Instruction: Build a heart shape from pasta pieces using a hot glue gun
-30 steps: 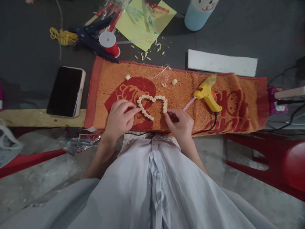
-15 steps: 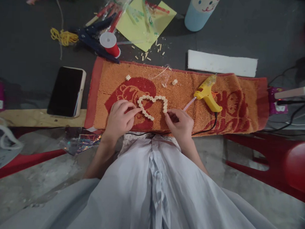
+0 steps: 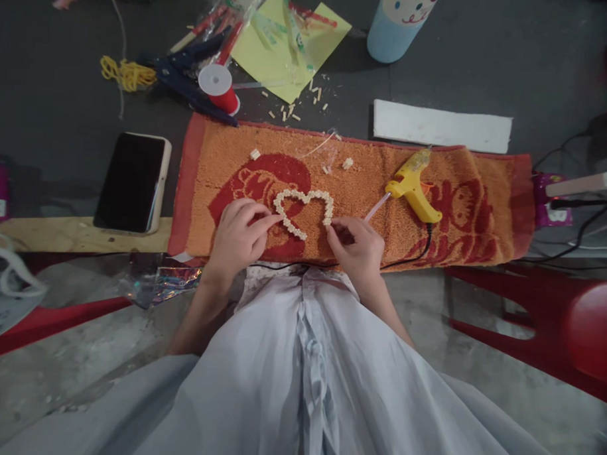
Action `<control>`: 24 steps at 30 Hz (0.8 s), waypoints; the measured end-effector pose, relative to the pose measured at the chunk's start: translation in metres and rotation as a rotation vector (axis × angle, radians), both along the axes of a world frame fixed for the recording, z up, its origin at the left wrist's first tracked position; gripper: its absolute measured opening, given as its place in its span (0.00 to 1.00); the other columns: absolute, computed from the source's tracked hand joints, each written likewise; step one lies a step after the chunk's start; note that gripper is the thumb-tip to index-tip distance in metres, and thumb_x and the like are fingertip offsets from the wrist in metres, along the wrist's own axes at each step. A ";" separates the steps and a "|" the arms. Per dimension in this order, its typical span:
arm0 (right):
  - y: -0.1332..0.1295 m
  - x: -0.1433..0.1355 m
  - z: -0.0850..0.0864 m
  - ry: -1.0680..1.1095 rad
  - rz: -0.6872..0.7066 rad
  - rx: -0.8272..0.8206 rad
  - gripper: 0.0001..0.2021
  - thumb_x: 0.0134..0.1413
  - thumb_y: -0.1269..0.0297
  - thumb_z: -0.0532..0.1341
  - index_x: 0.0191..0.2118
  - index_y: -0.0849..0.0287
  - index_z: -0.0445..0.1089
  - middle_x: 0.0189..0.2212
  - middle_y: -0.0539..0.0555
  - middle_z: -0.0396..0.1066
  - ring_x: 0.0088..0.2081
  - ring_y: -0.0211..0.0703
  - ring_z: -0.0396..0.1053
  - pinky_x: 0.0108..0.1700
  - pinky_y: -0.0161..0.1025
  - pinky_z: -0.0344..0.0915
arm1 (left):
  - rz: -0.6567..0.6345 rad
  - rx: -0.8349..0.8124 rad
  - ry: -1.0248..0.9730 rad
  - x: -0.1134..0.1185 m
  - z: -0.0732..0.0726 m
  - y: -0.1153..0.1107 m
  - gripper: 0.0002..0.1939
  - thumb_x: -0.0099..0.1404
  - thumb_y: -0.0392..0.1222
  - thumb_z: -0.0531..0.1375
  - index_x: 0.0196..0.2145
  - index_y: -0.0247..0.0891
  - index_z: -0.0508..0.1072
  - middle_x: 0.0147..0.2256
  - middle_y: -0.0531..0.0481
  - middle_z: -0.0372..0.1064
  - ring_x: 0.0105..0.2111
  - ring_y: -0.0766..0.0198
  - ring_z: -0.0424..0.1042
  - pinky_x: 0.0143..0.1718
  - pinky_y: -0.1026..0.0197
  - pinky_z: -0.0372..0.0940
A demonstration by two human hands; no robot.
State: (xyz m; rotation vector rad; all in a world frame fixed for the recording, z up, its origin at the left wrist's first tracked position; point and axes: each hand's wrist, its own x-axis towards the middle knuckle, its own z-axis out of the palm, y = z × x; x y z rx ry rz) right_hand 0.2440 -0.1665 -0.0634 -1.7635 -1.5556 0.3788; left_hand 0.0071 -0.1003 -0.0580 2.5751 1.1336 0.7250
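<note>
A heart-shaped outline of small pale pieces (image 3: pixel 308 196) lies on the orange towel (image 3: pixel 375 163), with a gap at its lower right side. My left hand (image 3: pixel 241 237) pinches the left edge of the heart between thumb and finger. At the open right end of the outline, the fingertips of my right hand (image 3: pixel 357 246) close on the last pieces. To the right rests a yellow glue gun (image 3: pixel 413 185) with a clear stick in its back. Two small pale clusters, one at the left (image 3: pixel 255 155) and one at the right (image 3: pixel 347 163), lie above the heart.
Behind the towel are a red thread spool (image 3: pixel 217 85), dark blue pliers (image 3: pixel 182 77), yellow paper (image 3: pixel 284 47), scattered bits, a white strip (image 3: pixel 441 126) and a blue bottle (image 3: pixel 397 32). A phone (image 3: pixel 132 182) lies left. The glue gun's cord (image 3: pixel 406 259) runs along the front edge.
My right hand and the right end of the heart have shifted very slightly left. My left hand stays where it was.
</note>
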 end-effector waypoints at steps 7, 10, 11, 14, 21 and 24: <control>0.000 -0.002 -0.001 -0.007 -0.018 -0.004 0.07 0.59 0.61 0.61 0.35 0.57 0.75 0.27 0.52 0.75 0.29 0.40 0.71 0.33 0.37 0.67 | -0.005 0.020 -0.008 0.000 -0.001 0.000 0.20 0.66 0.32 0.52 0.48 0.46 0.77 0.41 0.46 0.72 0.47 0.55 0.65 0.50 0.50 0.64; 0.000 -0.002 -0.001 -0.012 -0.023 -0.007 0.08 0.59 0.60 0.61 0.35 0.57 0.75 0.28 0.52 0.76 0.29 0.40 0.71 0.33 0.37 0.67 | -0.010 0.029 -0.002 0.000 0.000 0.000 0.19 0.67 0.32 0.52 0.49 0.46 0.77 0.41 0.46 0.72 0.46 0.55 0.65 0.50 0.50 0.64; 0.000 -0.002 -0.001 -0.011 -0.023 -0.006 0.08 0.59 0.60 0.61 0.35 0.57 0.75 0.28 0.52 0.76 0.29 0.40 0.72 0.33 0.37 0.67 | -0.012 0.033 0.000 0.000 0.000 0.000 0.19 0.67 0.32 0.52 0.49 0.45 0.77 0.41 0.46 0.72 0.46 0.55 0.65 0.50 0.50 0.64; 0.000 -0.002 -0.002 -0.009 -0.025 0.007 0.08 0.59 0.60 0.61 0.35 0.57 0.75 0.28 0.53 0.76 0.30 0.40 0.72 0.33 0.36 0.67 | -0.021 0.042 0.000 0.000 0.000 0.001 0.19 0.67 0.32 0.52 0.49 0.43 0.77 0.41 0.45 0.72 0.46 0.55 0.65 0.50 0.50 0.64; 0.001 -0.002 -0.001 -0.009 -0.022 0.012 0.08 0.59 0.60 0.62 0.34 0.57 0.76 0.29 0.53 0.77 0.30 0.41 0.73 0.34 0.37 0.68 | -0.016 0.020 -0.020 0.000 -0.001 0.001 0.20 0.66 0.32 0.53 0.49 0.45 0.77 0.41 0.45 0.72 0.46 0.55 0.65 0.50 0.49 0.64; 0.001 -0.002 -0.001 -0.015 -0.024 0.023 0.07 0.59 0.60 0.62 0.35 0.57 0.76 0.28 0.53 0.77 0.30 0.40 0.73 0.33 0.37 0.68 | -0.012 0.016 -0.015 0.000 -0.001 0.001 0.20 0.66 0.32 0.53 0.49 0.45 0.77 0.41 0.45 0.72 0.47 0.55 0.65 0.49 0.50 0.64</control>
